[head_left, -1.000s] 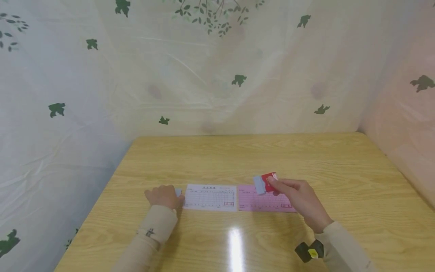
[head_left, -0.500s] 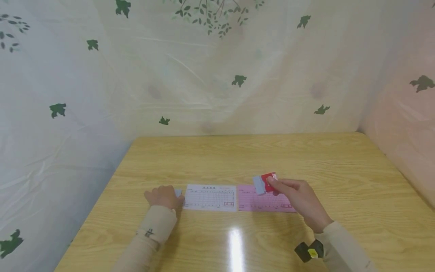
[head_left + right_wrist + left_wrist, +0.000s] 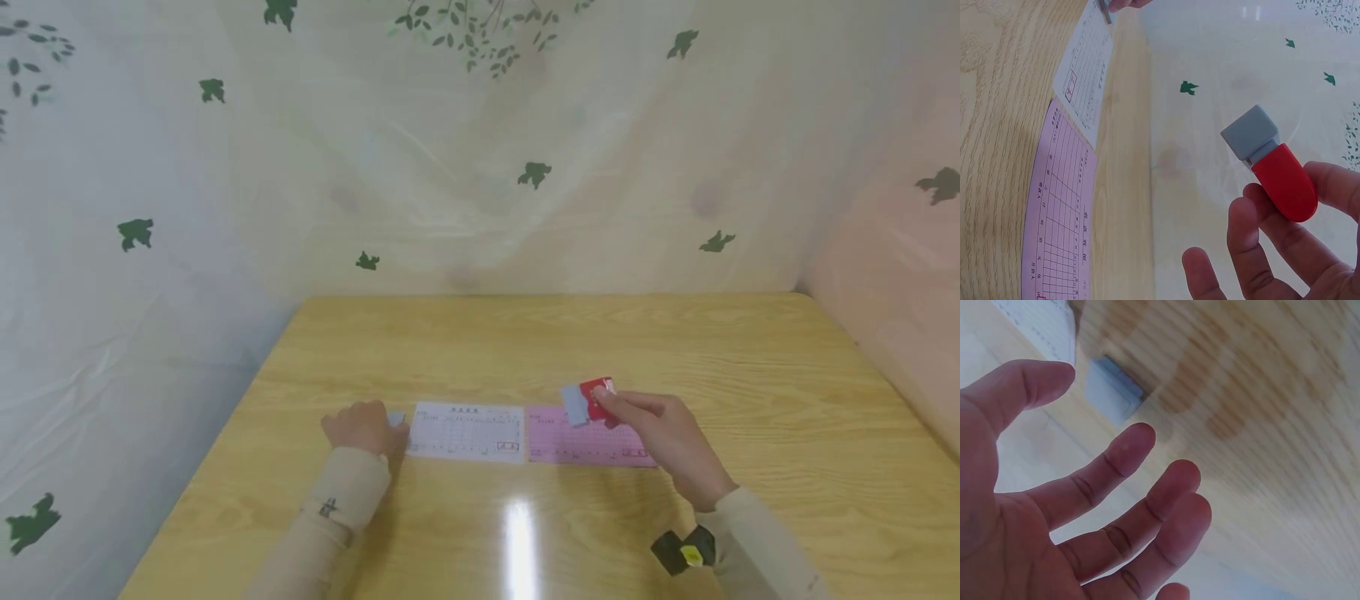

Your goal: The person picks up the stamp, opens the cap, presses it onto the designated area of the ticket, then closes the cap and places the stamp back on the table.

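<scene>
A rubber stamp (image 3: pixel 1272 162) with a red rounded handle and a grey block end is pinched between the thumb and fingers of my right hand (image 3: pixel 675 446). In the head view it overlaps the pink printed form (image 3: pixel 555 446). On the left, my left hand (image 3: pixel 360 429) hovers with loosely bent, spread fingers (image 3: pixel 1129 450). Just beyond its thumb and index finger lies a small grey block (image 3: pixel 1113 390) on the table, with a gap showing in the left wrist view. In the head view the hand partly hides that block.
A white printed form (image 3: pixel 467 433) lies left of the pink one, nearly edge to edge; both carry a red box at one corner. The wooden table (image 3: pixel 525 350) backs onto a pale curtain (image 3: pixel 450 208) with green leaf prints, which also hangs at both sides.
Both hands keep their places over the table, and the stamp stays in the right hand. Only the head view has shifted slightly.
</scene>
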### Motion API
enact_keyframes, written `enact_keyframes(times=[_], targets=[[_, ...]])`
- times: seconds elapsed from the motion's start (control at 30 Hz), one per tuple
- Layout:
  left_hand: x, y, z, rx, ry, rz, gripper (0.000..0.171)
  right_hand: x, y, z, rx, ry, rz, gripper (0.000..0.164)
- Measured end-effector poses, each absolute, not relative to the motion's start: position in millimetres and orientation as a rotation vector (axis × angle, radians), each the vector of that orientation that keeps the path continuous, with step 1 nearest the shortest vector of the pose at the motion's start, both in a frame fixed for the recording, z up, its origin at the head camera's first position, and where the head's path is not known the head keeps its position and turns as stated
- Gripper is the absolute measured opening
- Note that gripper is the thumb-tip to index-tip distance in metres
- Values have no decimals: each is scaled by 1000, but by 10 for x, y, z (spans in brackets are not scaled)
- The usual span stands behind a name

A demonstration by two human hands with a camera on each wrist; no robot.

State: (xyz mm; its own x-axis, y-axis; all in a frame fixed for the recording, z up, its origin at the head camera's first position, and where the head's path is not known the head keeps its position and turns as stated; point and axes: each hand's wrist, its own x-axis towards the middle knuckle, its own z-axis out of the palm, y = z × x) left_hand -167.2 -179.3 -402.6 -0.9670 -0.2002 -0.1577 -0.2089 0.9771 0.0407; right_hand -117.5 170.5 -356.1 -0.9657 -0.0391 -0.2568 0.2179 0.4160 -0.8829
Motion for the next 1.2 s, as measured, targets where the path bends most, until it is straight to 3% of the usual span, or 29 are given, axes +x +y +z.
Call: enact_keyframes(times=[0.63,1.2], targets=[[-1684,-1629,-3891,-159,3160,92,50,-1205,1694,-3531,162,2427,-1560,62],[-1617,-1438,-3835,-28,3235,130,41,-1218,1682,-3520,147,2452,-1532,61]])
